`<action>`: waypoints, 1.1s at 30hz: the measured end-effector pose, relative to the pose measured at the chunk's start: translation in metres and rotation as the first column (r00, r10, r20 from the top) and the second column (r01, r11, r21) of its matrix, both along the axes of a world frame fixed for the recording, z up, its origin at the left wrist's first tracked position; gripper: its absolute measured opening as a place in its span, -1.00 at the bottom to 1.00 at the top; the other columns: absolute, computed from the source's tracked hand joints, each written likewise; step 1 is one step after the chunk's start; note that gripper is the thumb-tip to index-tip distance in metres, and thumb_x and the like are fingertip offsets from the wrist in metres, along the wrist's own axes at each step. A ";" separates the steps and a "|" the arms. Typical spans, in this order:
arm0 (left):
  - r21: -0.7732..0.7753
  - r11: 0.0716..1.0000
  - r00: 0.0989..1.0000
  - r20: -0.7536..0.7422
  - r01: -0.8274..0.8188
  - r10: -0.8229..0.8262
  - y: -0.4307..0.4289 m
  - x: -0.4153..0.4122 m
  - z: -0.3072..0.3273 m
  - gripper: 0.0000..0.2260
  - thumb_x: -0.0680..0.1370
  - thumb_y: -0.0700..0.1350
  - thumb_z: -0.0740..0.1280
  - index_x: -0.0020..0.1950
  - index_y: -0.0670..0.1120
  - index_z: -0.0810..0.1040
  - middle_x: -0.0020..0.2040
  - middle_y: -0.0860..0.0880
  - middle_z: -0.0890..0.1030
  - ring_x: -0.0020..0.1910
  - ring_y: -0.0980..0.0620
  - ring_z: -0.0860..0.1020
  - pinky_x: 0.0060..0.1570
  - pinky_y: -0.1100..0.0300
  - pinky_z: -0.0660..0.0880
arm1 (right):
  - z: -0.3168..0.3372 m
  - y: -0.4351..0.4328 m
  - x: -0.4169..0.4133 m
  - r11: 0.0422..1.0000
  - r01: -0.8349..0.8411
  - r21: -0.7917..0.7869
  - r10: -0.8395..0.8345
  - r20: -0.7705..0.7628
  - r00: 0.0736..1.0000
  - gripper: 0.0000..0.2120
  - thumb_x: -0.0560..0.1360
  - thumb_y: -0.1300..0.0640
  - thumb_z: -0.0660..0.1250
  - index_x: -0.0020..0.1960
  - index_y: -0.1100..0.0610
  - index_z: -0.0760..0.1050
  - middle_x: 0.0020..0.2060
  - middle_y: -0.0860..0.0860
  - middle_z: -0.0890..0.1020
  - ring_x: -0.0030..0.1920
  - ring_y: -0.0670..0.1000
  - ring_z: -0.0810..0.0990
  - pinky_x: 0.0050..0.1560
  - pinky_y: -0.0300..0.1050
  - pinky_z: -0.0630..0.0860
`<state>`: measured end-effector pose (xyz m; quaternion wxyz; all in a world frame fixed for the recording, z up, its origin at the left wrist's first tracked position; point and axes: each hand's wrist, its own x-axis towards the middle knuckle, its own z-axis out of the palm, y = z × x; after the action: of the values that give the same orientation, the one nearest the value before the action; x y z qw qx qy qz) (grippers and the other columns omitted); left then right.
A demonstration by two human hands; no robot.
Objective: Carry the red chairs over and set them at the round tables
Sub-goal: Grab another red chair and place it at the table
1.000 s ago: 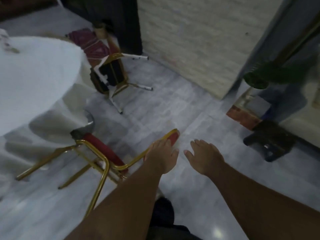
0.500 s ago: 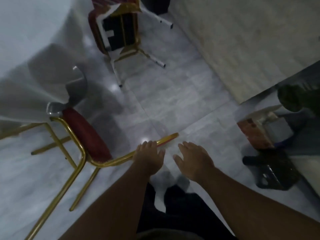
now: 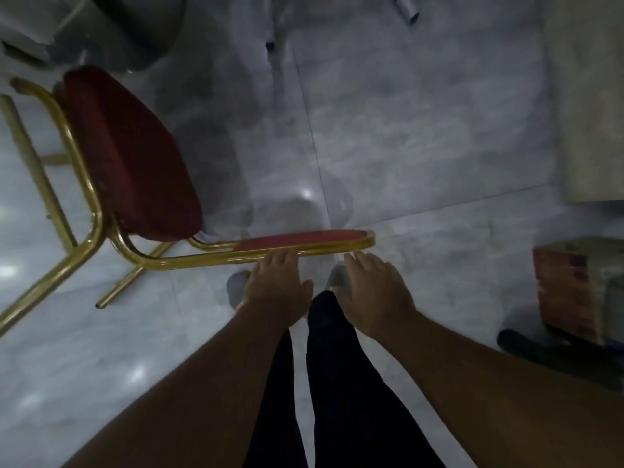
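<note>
One chair nearly placed, others not in view.
The red-cushioned chair with a gold metal frame [image 3: 135, 157] stands on the grey tiled floor [image 3: 422, 130]; left hand [image 3: 275, 285] rests on its backrest top, grip unclear; right hand [image 3: 374, 288] hovers open, empty.

Floor [image 3: 422, 130] is grey marble-look tile, glossy, with a thin grout line running top to bottom through the middle and small light glare spots at left. Beige textured wall [image 3: 587, 96] fills the right edge and ends at a corner low down. Below that corner sits a red-brown box [image 3: 567, 292], its front face patterned, its top blurred. A dark object [image 3: 553, 352] lies on the floor just in front of the box; can't tell what it is. Two white tube ends [image 3: 410, 13] poke in at top centre. Whole frame is dim and motion-blurred.
</note>
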<state>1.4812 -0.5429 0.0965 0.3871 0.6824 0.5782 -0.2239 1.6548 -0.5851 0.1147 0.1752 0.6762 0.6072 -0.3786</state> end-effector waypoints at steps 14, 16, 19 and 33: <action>0.264 0.956 0.991 -0.009 0.128 -0.130 0.000 0.008 -0.132 -0.54 0.58 0.16 0.34 0.37 -0.05 0.36 0.32 -0.06 0.47 0.33 -0.11 0.42 0.41 -0.02 0.31 | -0.155 0.027 0.016 0.979 -0.102 0.176 0.112 -0.046 0.993 -0.59 0.54 -0.09 0.29 0.29 0.11 0.44 0.17 0.10 0.51 0.19 0.16 0.43 0.23 0.11 0.40; 0.281 0.950 0.990 -0.005 0.137 -0.142 0.005 0.011 -0.140 -0.59 0.62 0.14 0.29 0.36 -0.06 0.37 0.30 -0.06 0.47 0.30 -0.10 0.43 0.35 -0.01 0.37 | -0.160 0.029 0.020 0.972 -0.131 0.197 0.141 -0.037 0.989 -0.66 0.53 -0.03 0.36 0.19 0.16 0.48 0.07 0.14 0.51 0.08 0.19 0.44 0.08 0.13 0.42; 0.323 0.931 0.985 -0.037 0.169 -0.166 0.010 0.016 -0.144 -0.64 0.64 0.08 0.28 0.34 -0.08 0.37 0.25 -0.08 0.46 0.22 -0.09 0.44 0.20 0.02 0.43 | -0.161 0.031 0.018 0.960 -0.177 0.217 0.186 -0.019 0.982 -0.68 0.53 0.01 0.38 0.16 0.20 0.47 0.05 0.15 0.51 0.07 0.18 0.42 0.06 0.10 0.41; 0.415 0.906 0.995 0.021 0.083 -0.101 0.001 -0.020 -0.067 -0.71 0.64 0.11 0.25 0.23 -0.06 0.38 0.17 -0.06 0.48 0.13 -0.06 0.45 0.15 0.05 0.41 | -0.069 0.042 -0.008 0.910 -0.293 0.292 0.318 -0.042 0.947 -0.66 0.52 -0.03 0.39 0.15 0.18 0.48 0.06 0.11 0.51 0.06 0.12 0.44 0.05 0.01 0.40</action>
<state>1.4616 -0.5419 0.0293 0.2348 0.7801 0.5713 -0.0999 1.6463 -0.5429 0.0456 0.1069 0.5734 0.7603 -0.2858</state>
